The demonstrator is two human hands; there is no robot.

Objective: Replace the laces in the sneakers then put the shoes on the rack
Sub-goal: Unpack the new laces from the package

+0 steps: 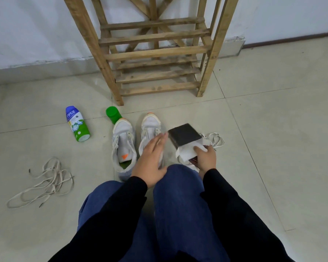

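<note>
Two white sneakers stand side by side on the tiled floor, toes toward the wooden rack (155, 52). The left sneaker (123, 148) has no lace. My left hand (151, 159) lies flat and open over the right sneaker (150, 129), fingers spread. My right hand (204, 157) grips a dark brush block (184, 136) wrapped at its handle end in white cloth, just right of the right sneaker. A bundle of white laces (215, 139) lies behind the brush. A loose tangle of off-white laces (44, 182) lies on the floor at the left.
A blue, white and green bottle (77, 123) lies on its side left of the shoes. A green-capped container (113, 114) stands by the left sneaker's toe. My knees in blue trousers fill the near foreground. The wall runs behind the rack.
</note>
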